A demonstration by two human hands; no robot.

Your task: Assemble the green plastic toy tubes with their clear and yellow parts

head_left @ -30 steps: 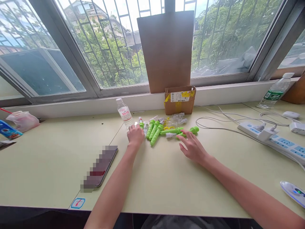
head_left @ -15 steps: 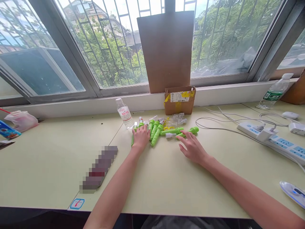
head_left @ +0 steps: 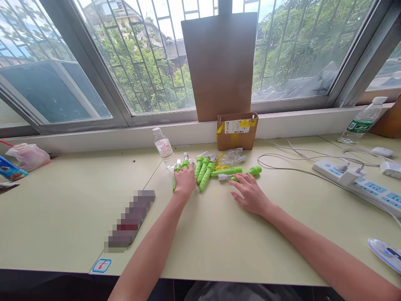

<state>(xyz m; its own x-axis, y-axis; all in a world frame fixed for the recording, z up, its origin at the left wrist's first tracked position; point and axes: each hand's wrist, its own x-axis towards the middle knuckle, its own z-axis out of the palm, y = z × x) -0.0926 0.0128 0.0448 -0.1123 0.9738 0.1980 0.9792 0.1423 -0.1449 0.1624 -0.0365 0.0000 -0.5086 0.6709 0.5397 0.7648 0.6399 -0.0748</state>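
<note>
Several green ribbed plastic tubes (head_left: 206,177) lie in a cluster at the middle of the table, some with white or clear ends. My left hand (head_left: 185,182) is at the cluster's left side, its fingers curled down over a green tube (head_left: 177,168); the fingertips are partly hidden. My right hand (head_left: 250,195) rests palm down with its fingers apart, fingertips at a green tube (head_left: 254,170) on the right. A white connector piece (head_left: 223,177) lies just left of those fingers. Behind are clear plastic pieces (head_left: 230,155) and yellow rings (head_left: 223,167).
A small cardboard box (head_left: 236,140) stands behind the pieces, with a water bottle (head_left: 165,148) left of them. A blurred dark phone-like slab (head_left: 133,219) lies at left front. At right are a power strip (head_left: 372,186), cables and another bottle (head_left: 360,123).
My right hand has shifted slightly left and lowered, its fingers closer to the table. My left hand's fingers are curled a little more over the green tubes.
</note>
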